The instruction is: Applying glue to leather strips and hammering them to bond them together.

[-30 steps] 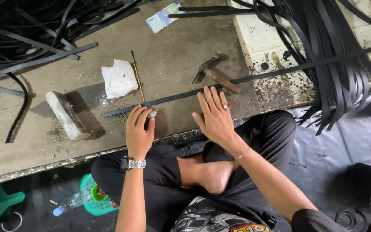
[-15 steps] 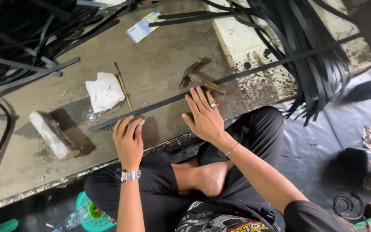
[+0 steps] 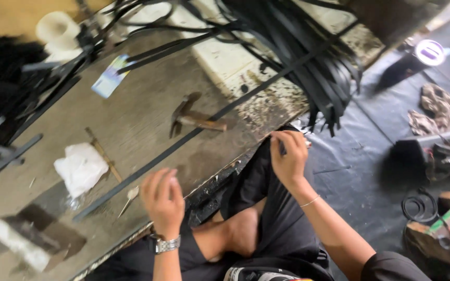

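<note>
The left hand (image 3: pixel 163 200), with a silver metal wristwatch (image 3: pixel 167 244) on its wrist, is hovering low in the middle of the frame over the near edge of the worn grey-brown wooden workbench (image 3: pixel 131 119). Its fingers are curling loosely and lying close together, and they are gripping nothing; the fingertips are sitting just beside the long thin black strap (image 3: pixel 183 143) that is running diagonally from the lower left of the frame up toward the upper right. Whether they are touching the strap is too blurred to tell.

The right hand (image 3: pixel 289 156) is sitting right of centre, off the bench edge and above the lap in black trousers (image 3: pixel 282 229). Its fingers are pinching together near the top of the hand; something small seems to be caught there, but what it is cannot be told.

A hammer with a brown wooden handle (image 3: pixel 194 118) is lying on the bench just above the strap, in the upper middle. To the left, a crumpled white cloth (image 3: pixel 80 167) is lying beside a thin brown wooden stick (image 3: pixel 102 154). A pale rectangular stone block (image 3: pixel 19 244) is resting at the lower left. A small blue and white card (image 3: pixel 109 77) is lying in the upper left, and a thick bundle of black straps (image 3: pixel 308 57) is hanging over the bench at the upper right.
</note>
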